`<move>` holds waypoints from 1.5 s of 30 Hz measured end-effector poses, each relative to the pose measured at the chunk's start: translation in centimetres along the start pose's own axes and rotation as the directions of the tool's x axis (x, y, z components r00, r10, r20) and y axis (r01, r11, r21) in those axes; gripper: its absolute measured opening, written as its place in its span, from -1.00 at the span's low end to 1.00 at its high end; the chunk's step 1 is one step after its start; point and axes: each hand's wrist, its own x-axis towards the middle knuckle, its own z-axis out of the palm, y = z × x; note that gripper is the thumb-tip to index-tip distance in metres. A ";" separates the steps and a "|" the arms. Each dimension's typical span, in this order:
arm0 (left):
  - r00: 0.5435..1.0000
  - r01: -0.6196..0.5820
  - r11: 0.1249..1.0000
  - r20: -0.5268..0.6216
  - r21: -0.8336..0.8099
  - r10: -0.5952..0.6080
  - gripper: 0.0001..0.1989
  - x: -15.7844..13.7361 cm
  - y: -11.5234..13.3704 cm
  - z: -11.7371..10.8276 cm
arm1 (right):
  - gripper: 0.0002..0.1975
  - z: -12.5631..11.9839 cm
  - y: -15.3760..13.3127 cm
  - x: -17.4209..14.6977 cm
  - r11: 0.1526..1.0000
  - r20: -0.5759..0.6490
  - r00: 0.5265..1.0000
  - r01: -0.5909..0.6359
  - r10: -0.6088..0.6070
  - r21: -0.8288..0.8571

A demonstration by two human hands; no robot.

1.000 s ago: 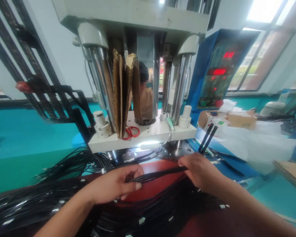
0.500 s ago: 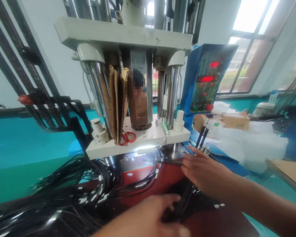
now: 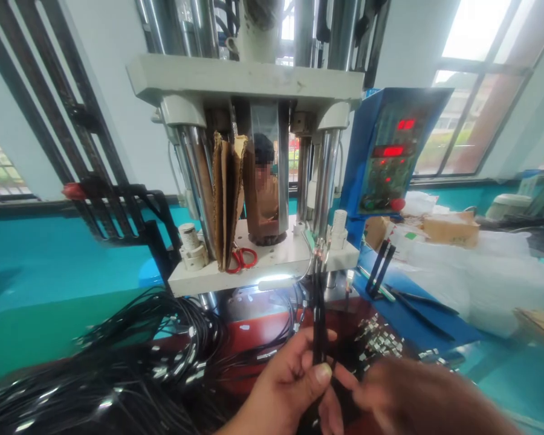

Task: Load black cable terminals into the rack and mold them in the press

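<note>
A bundle of thin black cables (image 3: pixel 318 311) stands nearly upright, with shiny, coppery ends at the top in front of the press base. My left hand (image 3: pixel 294 377) is closed round its lower part, the thumb lying across the front. Just to the right, my right hand (image 3: pixel 403 396) is smeared by motion. One of its fingers reaches the cables beside my left thumb, but whether it grips anything is unclear. Many small metal-ended pieces (image 3: pixel 383 338) lie on the table beyond my right hand.
A press with a pale base plate (image 3: pixel 276 266) stands ahead, bearing red-handled scissors (image 3: pixel 242 260) and folded cardboard (image 3: pixel 226 205). Coiled black cables (image 3: pixel 181 320) heap at the left. A blue control box (image 3: pixel 396 151) with red displays and white bags (image 3: pixel 494 266) are at the right.
My right hand has come down from beside the press to my left hand. The cable bundle now stands upright in my left hand. The scene has shifted slightly right and down in view.
</note>
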 end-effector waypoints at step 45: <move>0.903 -0.013 0.940 -0.400 0.340 0.157 -0.68 -0.9 0.2 0.5 | -0.75 3.3 1.4 6.0 0.709 -0.143 0.848 -0.321 0.510 0.628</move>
